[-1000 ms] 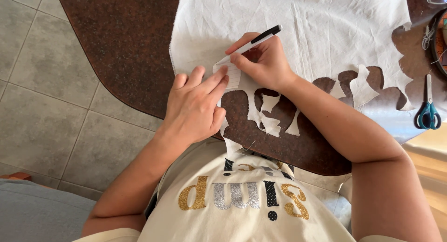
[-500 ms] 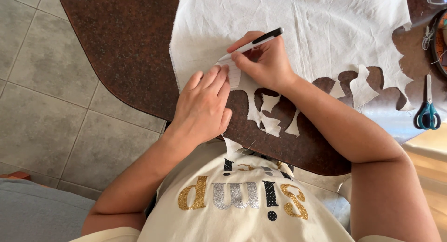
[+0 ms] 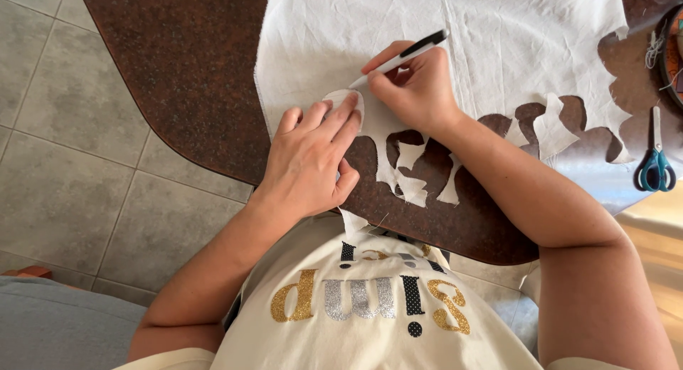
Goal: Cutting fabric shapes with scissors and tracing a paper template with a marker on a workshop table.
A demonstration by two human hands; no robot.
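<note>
Left hand [image 3: 309,164] has slid up, flat on a small template [image 3: 346,99]; right hand [image 3: 413,89] grips a pen [image 3: 402,58] over white fabric [image 3: 498,50], scissors [image 3: 656,164] nearby on the table [image 3: 192,64].

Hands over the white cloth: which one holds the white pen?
The right hand grips the white black-capped pen; the left hand only presses a small template.

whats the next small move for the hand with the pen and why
Probably draw the white pen with black cap on around the small rounded template. The right hand has its tip at the template's edge, and the left hand presses the template flat on the white fabric.
</note>
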